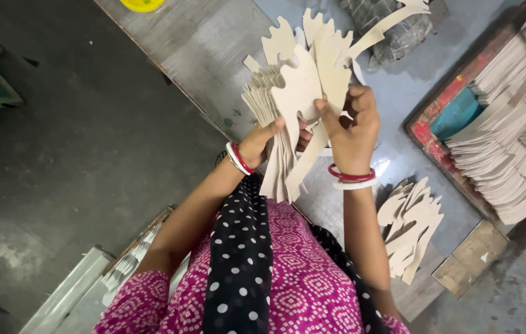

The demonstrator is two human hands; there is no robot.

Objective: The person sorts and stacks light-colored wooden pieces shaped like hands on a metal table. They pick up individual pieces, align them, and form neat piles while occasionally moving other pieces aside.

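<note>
Beige card cutouts (294,93) upright (long axis vertical), both hands pinching: left hand (261,143), right hand (352,127).

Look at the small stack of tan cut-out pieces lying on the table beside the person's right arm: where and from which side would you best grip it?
Probably the broad lower end of the stack of cut-outs, pinched across its thickness from the open table edge on its right. The top fans into thin curved tabs that would likely bend or slip apart, and the right hand and arm block the left side.
</note>
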